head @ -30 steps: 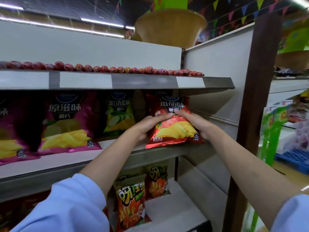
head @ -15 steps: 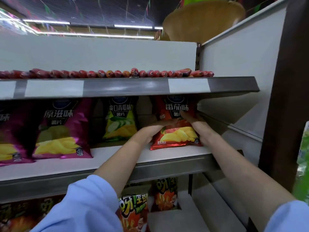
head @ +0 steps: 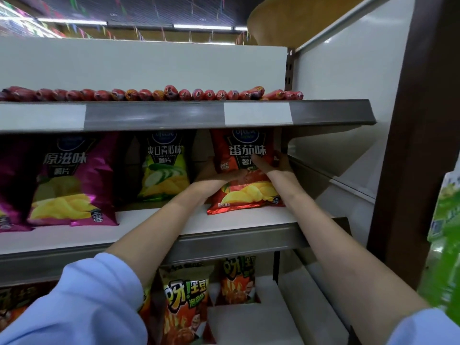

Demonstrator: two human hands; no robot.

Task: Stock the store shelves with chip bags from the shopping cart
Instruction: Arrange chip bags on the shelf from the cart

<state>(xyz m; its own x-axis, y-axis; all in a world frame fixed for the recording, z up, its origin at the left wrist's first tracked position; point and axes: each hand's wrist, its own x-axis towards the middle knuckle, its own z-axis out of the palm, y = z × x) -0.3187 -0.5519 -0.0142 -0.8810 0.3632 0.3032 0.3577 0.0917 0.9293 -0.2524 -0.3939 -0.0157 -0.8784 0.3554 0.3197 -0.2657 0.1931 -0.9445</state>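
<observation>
A red tomato-flavour chip bag (head: 245, 192) stands upright at the right end of the middle shelf (head: 224, 241), its bottom edge on the shelf board. My left hand (head: 216, 174) grips its left side, fingers across the front. My right hand (head: 272, 165) holds its right side, thumb on the front and fingers behind. A green cucumber chip bag (head: 164, 170) stands just to the left, and a purple original-flavour bag (head: 72, 180) further left. The shopping cart is out of view.
A row of red sausages (head: 154, 93) lines the upper shelf (head: 323, 114) overhead. Orange snack bags (head: 185, 302) stand on the lower shelf. A white side panel (head: 348, 78) and brown post (head: 408, 145) close the right side. A green package (head: 445, 232) sits far right.
Both hands have pushed the red bag back and deeper under the upper shelf, standing it upright on the board. The view has moved closer and tilted up.
</observation>
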